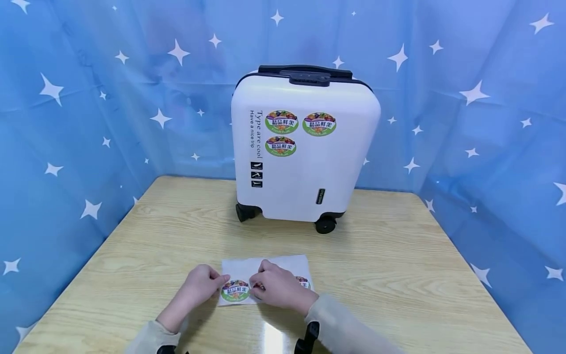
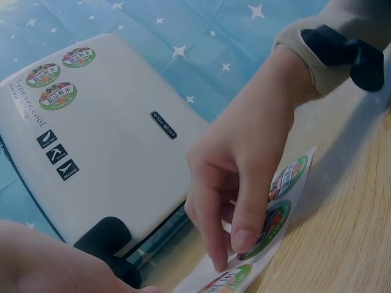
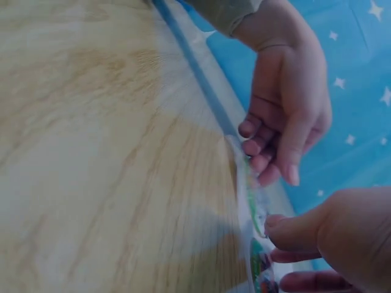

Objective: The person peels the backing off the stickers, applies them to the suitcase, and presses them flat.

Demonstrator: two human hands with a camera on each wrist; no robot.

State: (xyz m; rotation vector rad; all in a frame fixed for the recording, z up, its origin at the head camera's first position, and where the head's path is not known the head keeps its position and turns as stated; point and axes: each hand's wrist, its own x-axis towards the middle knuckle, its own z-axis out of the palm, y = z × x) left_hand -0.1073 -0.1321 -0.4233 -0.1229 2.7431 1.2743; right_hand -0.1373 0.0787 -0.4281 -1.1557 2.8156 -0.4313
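Note:
A white backing sheet [image 1: 240, 268] lies on the table, carrying a row of oval fruit stickers. Its left sticker [image 1: 236, 291] shows fully; my right hand partly covers the others. My left hand [image 1: 201, 285] holds the sheet by its left edge, thumb beside the left sticker. Over the middle sticker [image 2: 273, 227], my right hand [image 1: 280, 287] has thumb and index finger pinching at the sticker's edge, the other fingers curled. Behind them stands a white suitcase [image 1: 300, 177] bearing three of the same oval stickers [image 1: 281, 122] on its upper front.
The suitcase stands on black wheels [image 1: 325, 224] towards the back of the wooden table [image 1: 398, 275], its black handle [image 1: 305, 71] on top. A blue curtain [image 1: 464, 123] with white stars hangs behind and along both sides.

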